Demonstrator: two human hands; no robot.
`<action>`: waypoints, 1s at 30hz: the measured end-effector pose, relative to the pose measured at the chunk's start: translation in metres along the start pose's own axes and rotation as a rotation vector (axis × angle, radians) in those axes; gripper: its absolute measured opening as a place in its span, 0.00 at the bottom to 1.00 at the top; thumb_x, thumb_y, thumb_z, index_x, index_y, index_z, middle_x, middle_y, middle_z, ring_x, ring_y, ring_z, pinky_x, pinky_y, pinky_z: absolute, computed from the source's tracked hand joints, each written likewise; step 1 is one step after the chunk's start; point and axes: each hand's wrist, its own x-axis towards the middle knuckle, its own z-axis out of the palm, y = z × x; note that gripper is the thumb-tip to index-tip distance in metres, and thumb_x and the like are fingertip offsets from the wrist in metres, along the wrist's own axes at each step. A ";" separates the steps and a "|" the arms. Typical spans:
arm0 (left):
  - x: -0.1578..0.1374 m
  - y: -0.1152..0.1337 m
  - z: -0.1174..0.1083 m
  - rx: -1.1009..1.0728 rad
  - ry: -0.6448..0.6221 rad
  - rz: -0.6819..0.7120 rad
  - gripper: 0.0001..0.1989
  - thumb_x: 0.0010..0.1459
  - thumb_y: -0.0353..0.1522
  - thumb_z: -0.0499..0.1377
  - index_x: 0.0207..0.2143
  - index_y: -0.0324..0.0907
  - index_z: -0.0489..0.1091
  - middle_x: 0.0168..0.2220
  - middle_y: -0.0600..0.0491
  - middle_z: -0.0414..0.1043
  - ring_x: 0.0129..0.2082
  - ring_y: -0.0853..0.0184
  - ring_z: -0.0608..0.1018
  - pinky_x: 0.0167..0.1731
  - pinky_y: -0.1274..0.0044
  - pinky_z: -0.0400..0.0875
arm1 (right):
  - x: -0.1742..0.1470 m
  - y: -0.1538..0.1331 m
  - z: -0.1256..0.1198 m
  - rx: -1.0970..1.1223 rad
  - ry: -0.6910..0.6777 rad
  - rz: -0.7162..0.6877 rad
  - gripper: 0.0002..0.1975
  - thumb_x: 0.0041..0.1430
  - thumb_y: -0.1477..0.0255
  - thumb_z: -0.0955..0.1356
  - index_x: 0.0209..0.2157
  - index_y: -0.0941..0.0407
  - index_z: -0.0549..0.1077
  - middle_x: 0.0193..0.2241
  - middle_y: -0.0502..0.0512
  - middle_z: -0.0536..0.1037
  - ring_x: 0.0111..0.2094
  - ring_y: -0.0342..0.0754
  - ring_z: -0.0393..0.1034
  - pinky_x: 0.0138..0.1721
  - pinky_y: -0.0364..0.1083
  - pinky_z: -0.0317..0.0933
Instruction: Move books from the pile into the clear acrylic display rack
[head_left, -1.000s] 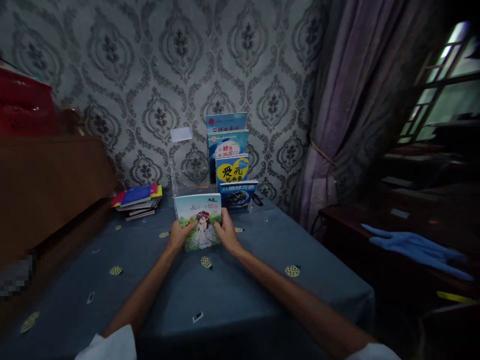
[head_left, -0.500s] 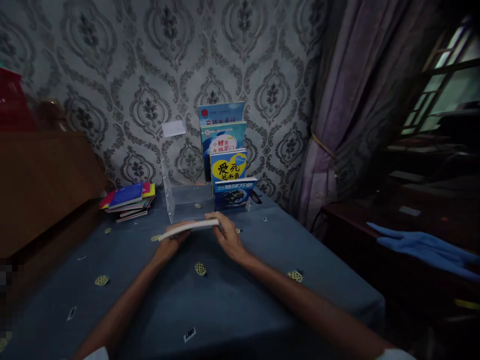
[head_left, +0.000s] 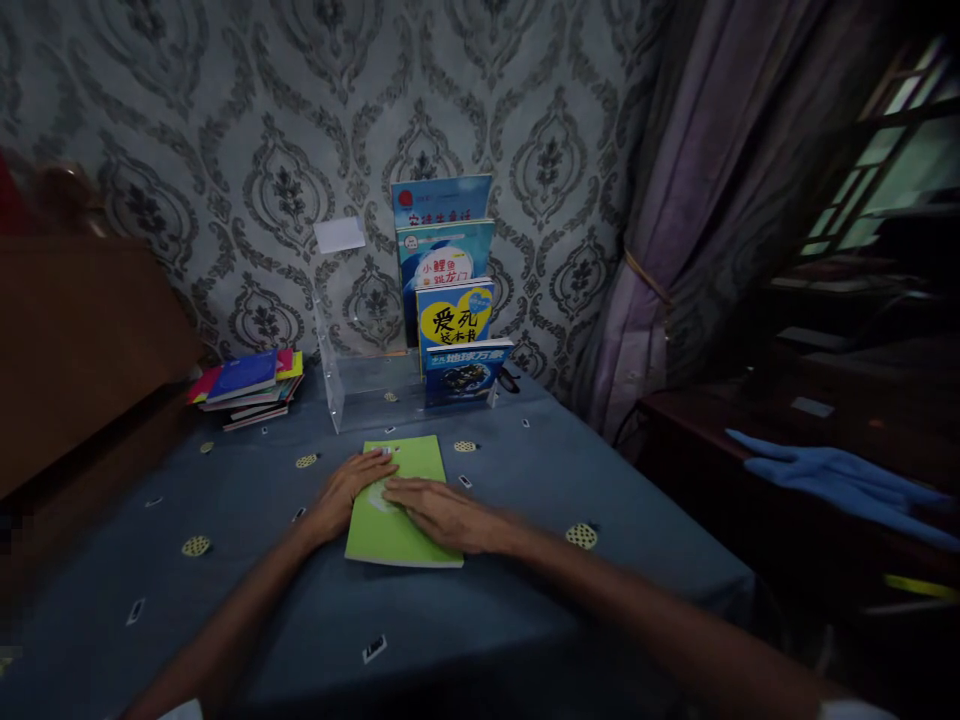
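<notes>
A green book (head_left: 405,540) lies flat on the dark blue tablecloth (head_left: 480,620) in front of me. My left hand (head_left: 346,492) rests on its left edge with the fingers stretched over the cover. Across the cover's middle lies my right hand (head_left: 439,512), palm down and fingers extended, hiding part of a pale emblem. Behind the book stands a clear stepped rack (head_left: 334,385). Its right side holds several upright books, with a dark blue book (head_left: 466,375) lowest in front and a blue and yellow book (head_left: 455,312) behind it.
A loose stack of books (head_left: 251,385) sits at the table's left, beside a brown wooden box (head_left: 82,340). A white card (head_left: 340,235) tops the rack's left side. Blue gloves (head_left: 840,480) lie on the dark surface at right, below a tied curtain (head_left: 645,260).
The book has gone from being held up edge-on in both hands to lying flat with its green cover up. Both hands now lie flat on it.
</notes>
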 end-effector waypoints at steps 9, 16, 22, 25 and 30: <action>0.000 -0.012 0.005 0.047 0.000 -0.003 0.27 0.60 0.39 0.60 0.62 0.51 0.67 0.65 0.50 0.64 0.66 0.58 0.65 0.68 0.63 0.50 | 0.032 0.046 -0.002 -0.140 0.127 0.234 0.25 0.67 0.68 0.64 0.62 0.60 0.67 0.65 0.66 0.64 0.68 0.59 0.54 0.68 0.61 0.49; 0.004 -0.002 -0.005 -0.058 -0.018 -0.043 0.27 0.59 0.42 0.59 0.62 0.51 0.68 0.65 0.51 0.65 0.67 0.57 0.64 0.68 0.63 0.51 | -0.020 0.045 -0.013 -0.108 0.162 0.214 0.22 0.67 0.73 0.61 0.61 0.53 0.69 0.63 0.59 0.69 0.66 0.52 0.58 0.67 0.59 0.53; 0.011 0.010 -0.010 -0.144 0.049 -0.092 0.26 0.54 0.41 0.63 0.57 0.51 0.73 0.61 0.48 0.70 0.64 0.53 0.67 0.66 0.61 0.55 | -0.049 0.037 -0.014 -0.098 0.178 0.138 0.26 0.66 0.74 0.63 0.64 0.49 0.65 0.64 0.58 0.68 0.66 0.53 0.58 0.66 0.58 0.55; 0.016 0.022 -0.007 -0.204 0.093 -0.121 0.24 0.53 0.38 0.62 0.54 0.50 0.75 0.59 0.49 0.72 0.62 0.52 0.70 0.64 0.62 0.58 | -0.044 0.035 -0.018 -0.118 0.261 0.106 0.23 0.68 0.72 0.62 0.63 0.51 0.66 0.62 0.62 0.70 0.64 0.55 0.61 0.64 0.60 0.56; 0.037 0.047 0.001 -0.245 0.181 -0.197 0.24 0.51 0.37 0.63 0.53 0.49 0.76 0.54 0.49 0.77 0.55 0.50 0.76 0.59 0.63 0.65 | -0.042 0.025 -0.037 -0.095 0.400 0.072 0.22 0.68 0.66 0.63 0.62 0.52 0.67 0.54 0.64 0.75 0.54 0.58 0.68 0.54 0.58 0.64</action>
